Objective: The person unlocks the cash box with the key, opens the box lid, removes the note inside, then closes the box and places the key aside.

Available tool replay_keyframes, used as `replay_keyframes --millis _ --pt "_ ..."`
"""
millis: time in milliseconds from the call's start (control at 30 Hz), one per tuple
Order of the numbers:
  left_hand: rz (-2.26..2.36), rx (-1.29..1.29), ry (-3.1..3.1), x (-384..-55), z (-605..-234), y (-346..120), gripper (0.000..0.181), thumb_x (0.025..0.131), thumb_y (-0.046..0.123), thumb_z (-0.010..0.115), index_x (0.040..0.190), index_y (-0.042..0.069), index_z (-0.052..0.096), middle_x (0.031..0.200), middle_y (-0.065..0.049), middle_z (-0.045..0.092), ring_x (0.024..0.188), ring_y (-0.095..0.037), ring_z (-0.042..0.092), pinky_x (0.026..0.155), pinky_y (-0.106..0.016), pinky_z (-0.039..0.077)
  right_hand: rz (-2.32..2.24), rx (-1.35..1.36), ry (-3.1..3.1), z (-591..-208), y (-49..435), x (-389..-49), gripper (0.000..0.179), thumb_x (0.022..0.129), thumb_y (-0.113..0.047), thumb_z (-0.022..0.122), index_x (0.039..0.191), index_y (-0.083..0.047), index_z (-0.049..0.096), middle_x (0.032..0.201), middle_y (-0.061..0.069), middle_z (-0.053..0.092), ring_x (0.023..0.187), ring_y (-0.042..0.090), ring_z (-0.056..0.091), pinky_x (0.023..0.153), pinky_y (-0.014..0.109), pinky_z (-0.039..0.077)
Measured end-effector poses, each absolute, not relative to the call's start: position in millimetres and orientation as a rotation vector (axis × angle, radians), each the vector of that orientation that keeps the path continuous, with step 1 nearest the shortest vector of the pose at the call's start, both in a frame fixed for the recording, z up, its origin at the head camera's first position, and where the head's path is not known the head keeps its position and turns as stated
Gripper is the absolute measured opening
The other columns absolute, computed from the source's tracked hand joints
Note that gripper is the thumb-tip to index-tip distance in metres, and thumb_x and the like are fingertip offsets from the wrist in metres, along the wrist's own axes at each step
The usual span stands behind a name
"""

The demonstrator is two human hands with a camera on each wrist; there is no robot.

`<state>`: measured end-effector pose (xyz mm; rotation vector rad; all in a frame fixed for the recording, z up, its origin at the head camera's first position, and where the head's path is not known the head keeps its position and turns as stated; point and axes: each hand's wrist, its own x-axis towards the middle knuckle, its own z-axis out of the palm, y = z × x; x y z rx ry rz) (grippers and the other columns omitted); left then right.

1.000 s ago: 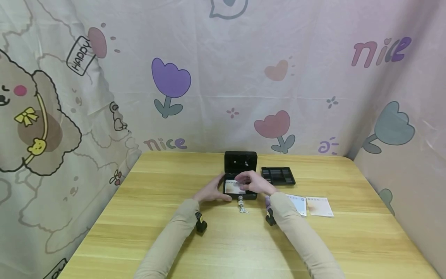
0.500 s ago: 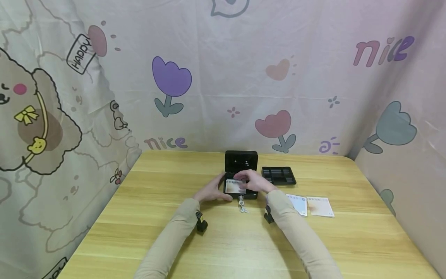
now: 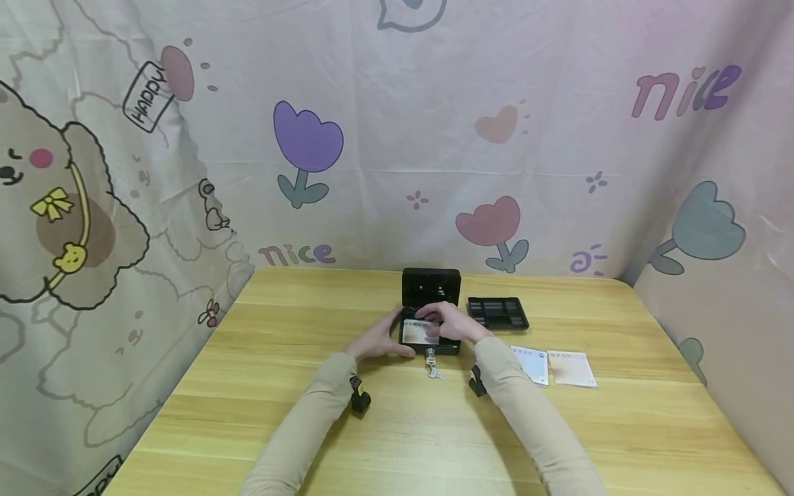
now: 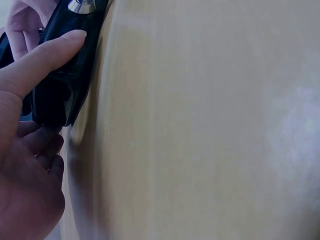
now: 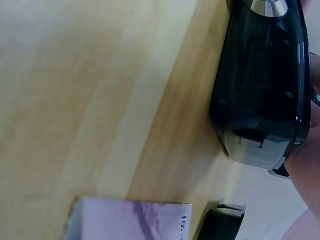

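Observation:
A small black cash box (image 3: 448, 349) stands on the wooden table with its lid (image 3: 431, 284) raised. Inside it lies a white and brown printed note or card (image 3: 417, 335). Keys (image 3: 433, 368) hang from the silver lock (image 5: 270, 7) at the front. My left hand (image 3: 374, 341) grips the box's left end, thumb (image 4: 60, 50) on the front wall and fingers around the side. My right hand (image 3: 454, 322) reaches over the right end with bent fingers above the note; its fingertips are partly hidden, so I cannot tell whether they pinch it.
A black compartment tray (image 3: 498, 314) lies right of the box. In front of it are a bluish note (image 3: 532, 365) and a brown and white one (image 3: 572, 369). A purple note (image 5: 135, 220) shows in the right wrist view. A patterned curtain (image 3: 384, 138) stands behind the table.
My right wrist has shifted slightly left, and its sleeve now covers the purple note in the head view. The left hand, box and note keep their places.

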<state>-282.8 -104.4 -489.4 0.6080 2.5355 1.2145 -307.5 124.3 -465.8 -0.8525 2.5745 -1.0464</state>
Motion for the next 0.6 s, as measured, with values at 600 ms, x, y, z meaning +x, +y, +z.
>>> replay_keyframes --millis 600 --pt "1.230 0.592 2.544 -282.9 -491.1 -103.2 0.114 0.077 0.026 0.088 0.161 0.001 0.015 0.167 -0.022 0.019 0.155 -0.038 0.021 0.128 -0.053 0.021 -1.046 -0.878 2.576 -468.2 124.4 -307.3 0.041 0.089 -0.001 0.072 0.129 -0.001 0.064 0.130 0.017 0.068 0.119 0.031 0.065 0.105 0.048 0.053"
